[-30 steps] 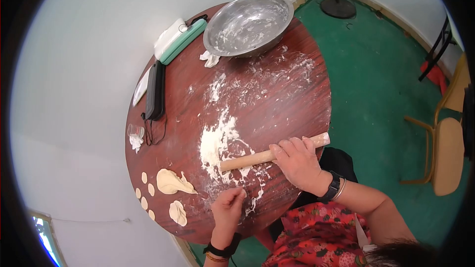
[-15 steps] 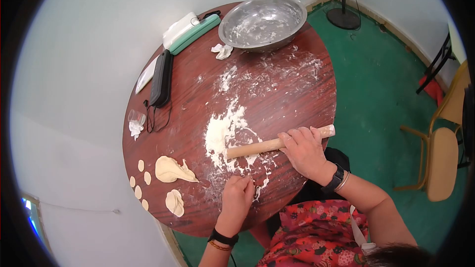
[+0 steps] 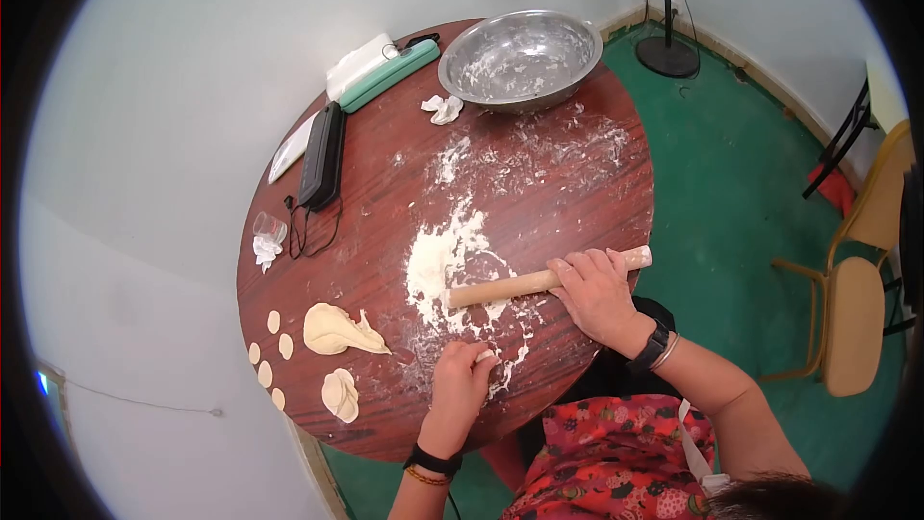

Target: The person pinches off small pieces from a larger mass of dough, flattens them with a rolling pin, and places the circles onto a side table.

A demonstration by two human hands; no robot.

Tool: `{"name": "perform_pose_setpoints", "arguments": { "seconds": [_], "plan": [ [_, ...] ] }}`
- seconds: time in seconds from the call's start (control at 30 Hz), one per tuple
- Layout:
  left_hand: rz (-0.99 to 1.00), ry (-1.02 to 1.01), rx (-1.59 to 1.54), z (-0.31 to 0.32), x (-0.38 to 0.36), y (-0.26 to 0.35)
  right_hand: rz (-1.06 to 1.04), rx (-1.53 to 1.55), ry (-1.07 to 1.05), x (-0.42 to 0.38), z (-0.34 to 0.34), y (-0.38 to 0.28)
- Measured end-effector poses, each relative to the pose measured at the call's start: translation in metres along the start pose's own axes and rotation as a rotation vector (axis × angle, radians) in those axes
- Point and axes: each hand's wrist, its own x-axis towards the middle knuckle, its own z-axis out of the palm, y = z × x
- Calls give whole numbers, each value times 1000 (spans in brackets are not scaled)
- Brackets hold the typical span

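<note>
My right hand [image 3: 599,297] is wrapped around a wooden rolling pin [image 3: 502,288] near its right end. The pin lies slanted, its left end over a patch of white flour [image 3: 431,268]. Closer to the table's front edge, my left hand [image 3: 456,389] is closed, with a small pale piece of dough [image 3: 484,356] showing at its fingertips. Left of that hand is a small pile of flattened dough rounds [image 3: 340,396]. Behind the pile lies a larger lump of dough [image 3: 333,329] with a drawn-out tail. Several small dough pieces, one of them a flat oval [image 3: 286,346], are spread along the left edge.
On the round wooden table [image 3: 375,221], a big metal bowl [image 3: 520,63] stands at the back. A black device [image 3: 322,156], a green device [image 3: 390,74], crumpled tissue [image 3: 442,109] and a clear cup [image 3: 269,227] are along the left. A chair [image 3: 855,327] stands right.
The pale dough piece now shows at my left fingertips, as the hand has turned slightly. My right hand keeps its hold on the rolling pin. The view has shifted a little.
</note>
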Motion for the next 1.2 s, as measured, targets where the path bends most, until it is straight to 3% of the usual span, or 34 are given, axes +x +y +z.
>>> {"name": "perform_pose_setpoints", "arguments": {
  "seconds": [0.17,0.27,0.47,0.6,0.77,1.2],
  "plan": [
    [-147,-130,-52,-4,-10,2,-26,5,2,-1,2,2],
    [-395,-118,-231,-25,-11,35,-80,55,-23,-1,4,2],
    [-61,321,172,-50,-27,3,-140,187,-118,-14,-14,-28],
    [83,83,127,-57,-28,-5,-166,230,-180,-26,-16,-42],
    [63,-119,210,-33,-40,-14,-185,207,-199,-35,-14,-42],
    [-14,-212,282,-27,-28,-18,-260,132,-255,-25,-18,-40]
  ]
}}
